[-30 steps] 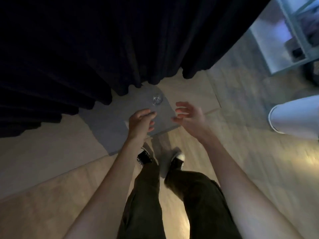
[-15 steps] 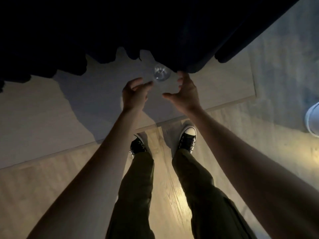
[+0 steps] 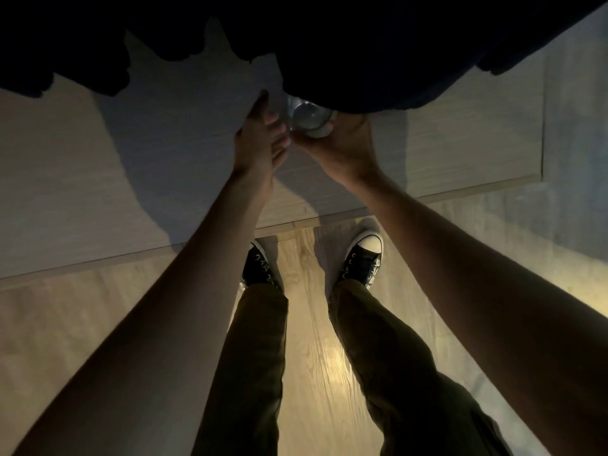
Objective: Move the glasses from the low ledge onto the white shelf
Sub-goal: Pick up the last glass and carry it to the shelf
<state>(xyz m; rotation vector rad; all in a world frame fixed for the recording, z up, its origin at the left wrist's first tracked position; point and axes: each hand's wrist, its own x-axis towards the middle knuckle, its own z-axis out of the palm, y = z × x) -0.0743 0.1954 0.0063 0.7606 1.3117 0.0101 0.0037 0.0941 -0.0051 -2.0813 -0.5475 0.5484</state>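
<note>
A clear drinking glass stands on the pale wooden low ledge, right at the hem of a dark curtain. My right hand is wrapped around the glass from the right and near side, thumb and fingers against its wall. My left hand hovers just left of the glass with its fingers spread and pointing away from me, holding nothing. The far side of the glass is hidden under the curtain. The white shelf is out of view.
The dark curtain hangs over the back of the ledge. The ledge's front edge runs across the view above a light wood floor. My two feet in black sneakers stand close to the ledge.
Both hands have reached further forward to the glass. The right hand went from open beside it to closed around it; the left hand came up alongside.
</note>
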